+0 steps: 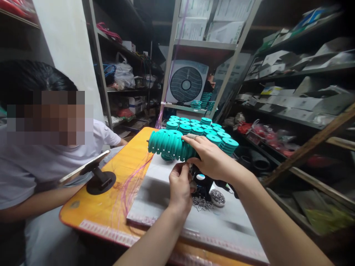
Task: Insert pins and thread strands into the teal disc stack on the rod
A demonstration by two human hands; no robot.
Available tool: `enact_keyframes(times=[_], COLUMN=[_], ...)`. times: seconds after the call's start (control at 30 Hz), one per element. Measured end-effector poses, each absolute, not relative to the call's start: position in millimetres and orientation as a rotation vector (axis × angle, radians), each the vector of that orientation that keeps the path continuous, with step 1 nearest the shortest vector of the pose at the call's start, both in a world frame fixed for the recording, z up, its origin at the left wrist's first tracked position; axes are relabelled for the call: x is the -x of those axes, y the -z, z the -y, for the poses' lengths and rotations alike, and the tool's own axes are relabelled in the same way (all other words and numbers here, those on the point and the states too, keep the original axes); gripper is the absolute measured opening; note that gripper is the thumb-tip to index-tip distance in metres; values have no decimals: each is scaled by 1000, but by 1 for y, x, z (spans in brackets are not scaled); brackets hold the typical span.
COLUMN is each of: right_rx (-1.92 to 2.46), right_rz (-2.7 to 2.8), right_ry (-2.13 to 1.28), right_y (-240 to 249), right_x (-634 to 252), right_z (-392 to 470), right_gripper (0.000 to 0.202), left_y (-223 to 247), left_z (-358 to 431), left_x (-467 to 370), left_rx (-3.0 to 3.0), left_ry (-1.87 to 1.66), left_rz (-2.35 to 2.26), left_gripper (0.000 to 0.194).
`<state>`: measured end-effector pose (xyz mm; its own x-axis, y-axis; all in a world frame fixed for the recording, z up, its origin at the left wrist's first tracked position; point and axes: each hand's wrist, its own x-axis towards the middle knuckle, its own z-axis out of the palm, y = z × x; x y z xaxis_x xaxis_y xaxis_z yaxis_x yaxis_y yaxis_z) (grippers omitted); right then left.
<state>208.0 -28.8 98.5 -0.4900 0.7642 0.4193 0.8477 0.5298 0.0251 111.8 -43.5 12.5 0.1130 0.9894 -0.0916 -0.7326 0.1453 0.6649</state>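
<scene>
A row of teal discs like line spools (169, 144), with small white dots along their lower edges, lies on its side at the middle of the board. Over the row's right end my right hand (212, 157) is closed, fingers on top and thumb below. Just beneath it, my left hand (179, 186) pinches with thumb and forefinger; what it holds is hidden. Beside the left fingers stands a black device (202, 183), partly covered by my hands. Small silver metal pieces (202, 204) lie loose at its foot, next to a round dish (217, 198) of similar pieces.
Stacks of teal spools (206, 129) stand behind my hands. Purple strands (130, 184) trail over the orange table (116, 195) left of the grey-white board (149, 199). A phone on a stand (101, 181) and a seated person (55, 159) are at left. Shelves and a box fan (186, 83) lie beyond.
</scene>
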Motion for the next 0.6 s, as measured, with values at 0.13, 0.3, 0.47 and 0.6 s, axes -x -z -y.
enact_keyframes(times=[0.13,0.3,0.47,0.6], right_rx=[1300,1300,1289,1213], right_rz=[2484,2482,2446,2265], right_ry=[456,457,350,343], right_y=[-102,-104,-107,-101], right_x=[-206,-206,-208,-195], right_z=[26,23,25,47], right_gripper=[70,72,67,55], left_y=[-10,-3,3,10], left_z=[42,44,51,62], left_x=[-109,-100,-79,-50], left_rx=[-541,-602,-762,-889], left_ry=[-1354,-1361,-1366,-1464], left_rz=[-508,-454,-484,-616], left_gripper=[28,36,37,33])
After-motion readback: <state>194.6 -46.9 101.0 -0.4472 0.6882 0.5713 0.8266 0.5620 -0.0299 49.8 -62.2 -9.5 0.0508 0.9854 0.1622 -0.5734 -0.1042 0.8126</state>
